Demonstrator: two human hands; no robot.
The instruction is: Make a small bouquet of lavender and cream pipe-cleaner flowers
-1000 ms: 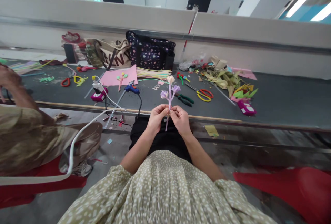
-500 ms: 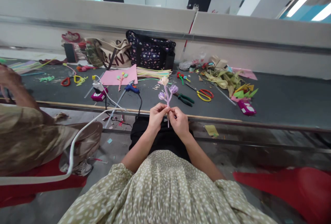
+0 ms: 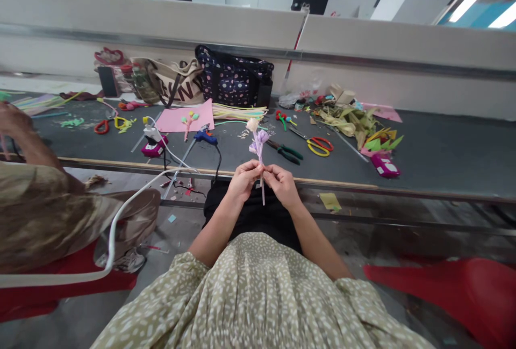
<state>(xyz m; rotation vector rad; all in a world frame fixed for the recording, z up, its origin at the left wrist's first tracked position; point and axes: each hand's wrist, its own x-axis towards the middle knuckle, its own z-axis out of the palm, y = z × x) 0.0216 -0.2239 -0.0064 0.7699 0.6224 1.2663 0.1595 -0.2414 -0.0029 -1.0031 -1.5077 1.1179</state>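
**Item:** pipe-cleaner flower sprig (image 3: 257, 136). I log three small heads, one cream on top and two lilac just below it, on a pale pink stem.

**Location:** held upright over the lap, just short of the near edge of the work table (image 3: 423, 169). The heads show against the tabletop, and a short tail of stem hangs below the hands.

**Left hand** (image 3: 243, 178): fingers curled in, thumb and forefinger pinched on the stem under the heads.

**Right hand** (image 3: 283, 183): curled the same way and pinched on the same stem. Its fingertips touch those of the left.

**Handling (my judgement):**
- Very light.
- The fuzzy surface should grip well rather than slip.
- The wire core will bend readily and keep whatever bend it is given.
- The heads look soft and easy to crush.
- Best taken by the bare stem below the heads, never by the heads themselves.

**On the table, beyond the hands:**
- blue glue gun (image 3: 205, 136)
- green-handled pliers (image 3: 288, 152)
- red-and-yellow scissors (image 3: 318, 146)
- pink sheet (image 3: 177, 119)
- bundle of loose pipe cleaners (image 3: 239, 113)
- polka-dot bag (image 3: 236, 80) at the back wall

**Other:** a co-worker's sleeve (image 3: 40, 214) at the left, well apart from both hands.
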